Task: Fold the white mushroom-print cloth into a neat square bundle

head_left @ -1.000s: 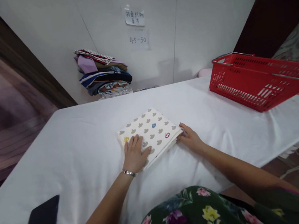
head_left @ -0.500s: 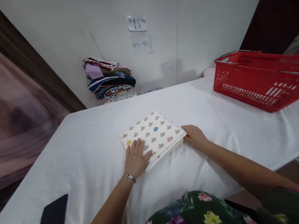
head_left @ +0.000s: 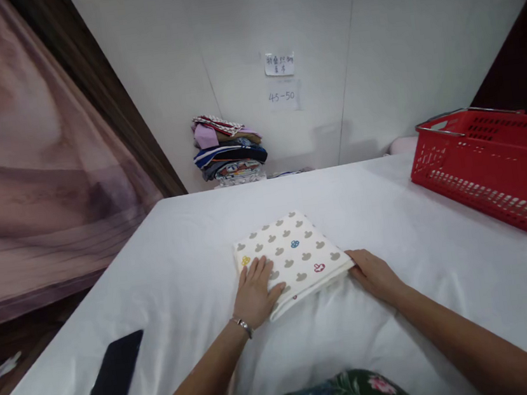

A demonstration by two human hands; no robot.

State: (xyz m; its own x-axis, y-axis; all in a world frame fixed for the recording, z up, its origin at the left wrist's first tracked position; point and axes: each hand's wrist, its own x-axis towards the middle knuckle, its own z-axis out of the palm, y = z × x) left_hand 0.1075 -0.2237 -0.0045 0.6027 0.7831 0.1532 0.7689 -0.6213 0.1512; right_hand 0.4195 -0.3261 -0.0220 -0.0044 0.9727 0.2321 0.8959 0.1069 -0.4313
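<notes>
A folded white cloth (head_left: 294, 254) printed with grey, blue, yellow and red mushroom-like shapes lies in the middle of the table. My left hand (head_left: 256, 291), a bracelet at its wrist, rests flat on the cloth's near left part with the thumb spread from the fingers. At the right corner of the cloth, my right hand (head_left: 373, 273) pinches the folded layers at the edge. Its fingertips are partly hidden by the fabric.
White fabric covers the table (head_left: 179, 259). A dark phone (head_left: 109, 389) lies near left. Against the wall is a stack of folded clothes (head_left: 231, 150); a red basket (head_left: 490, 163) stands at right. A pink curtain (head_left: 33, 162) hangs at left, and paper signs (head_left: 279, 65) are on the wall.
My head view has swung left and upward, so everything sits further right and lower. Both hands keep about the same places on the cloth.
</notes>
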